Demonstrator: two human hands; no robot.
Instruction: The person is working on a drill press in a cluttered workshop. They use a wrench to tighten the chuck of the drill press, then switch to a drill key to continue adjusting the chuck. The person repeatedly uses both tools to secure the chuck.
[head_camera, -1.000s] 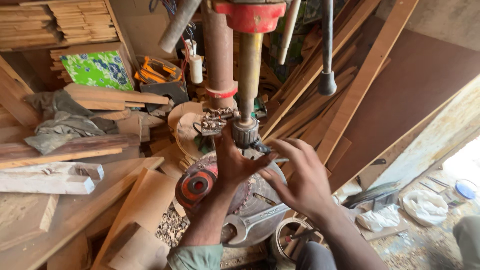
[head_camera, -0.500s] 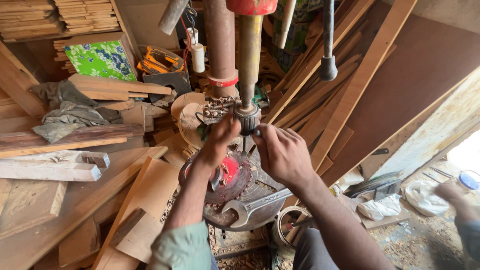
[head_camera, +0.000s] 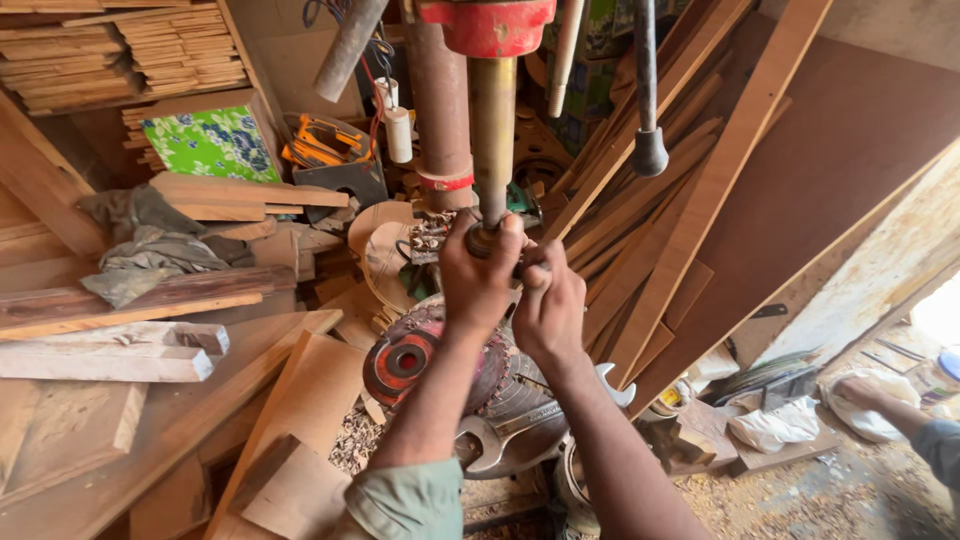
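Both hands have climbed from the saw blades up onto the drill press since the earlier pictures, and now they meet at the bottom of its spindle (head_camera: 493, 140). My left hand (head_camera: 480, 272) is wrapped tight round the chuck (head_camera: 482, 238), fingers curled and thumb over the top, so only a sliver of dark metal shows between them. My right hand (head_camera: 548, 305) is closed just beside it, pressing something small against the chuck's side — what exactly, I cannot tell, since the fist hides it. The chuck sits at the foot of the brass-coloured spindle, under the red head casting (head_camera: 487, 22) and in front of the rusty column (head_camera: 440, 110).

Judging by the two-handed clamp, the step in hand looks like tightening or loosening the chuck: one hand bracing, the other turning. A next move would call for a firm counter-twist, keeping knuckles clear of the toothed blades stacked below.

Beneath the forearms lie a red-hubbed circular saw blade (head_camera: 405, 362) and a large open-ended spanner (head_camera: 520, 430) resting across a second blade. The black-knobbed feed lever (head_camera: 648, 150) hangs to the right. Planks and offcuts crowd every side — another person's hand (head_camera: 862, 392) rests on a white rag at the far right.
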